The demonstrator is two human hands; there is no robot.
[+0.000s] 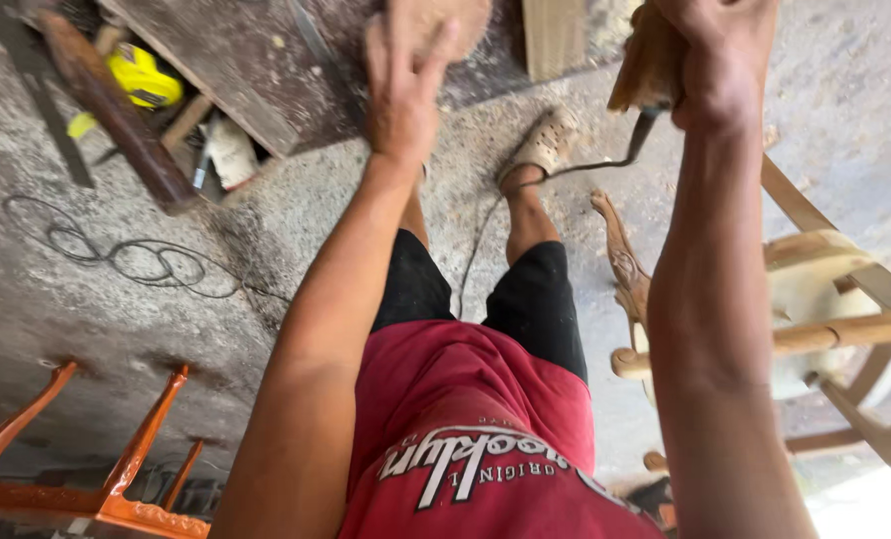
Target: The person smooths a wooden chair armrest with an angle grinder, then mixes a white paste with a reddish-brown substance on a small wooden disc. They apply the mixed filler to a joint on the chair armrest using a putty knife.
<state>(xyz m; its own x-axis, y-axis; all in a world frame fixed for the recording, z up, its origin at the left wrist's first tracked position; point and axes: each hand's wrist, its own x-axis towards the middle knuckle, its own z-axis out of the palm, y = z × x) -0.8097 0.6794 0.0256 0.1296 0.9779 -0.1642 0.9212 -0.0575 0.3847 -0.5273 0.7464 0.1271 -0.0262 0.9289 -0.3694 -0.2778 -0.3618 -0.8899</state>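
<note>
Nearest, the right hand (720, 60) is clenched around a pale carved wood piece (650, 60) with a cord hanging below it, while the left hand (400, 90), fingers spread, presses a round wooden piece (445, 20) farther off, so work looks underway, unfinished.

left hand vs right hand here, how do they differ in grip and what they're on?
The left hand is spread, fingers extended, against a round pale wooden piece; the right hand is closed in a fist around a light wooden part. A dark cable hangs beside the right hand, none beside the left hand. Both are bare and raised.
</note>
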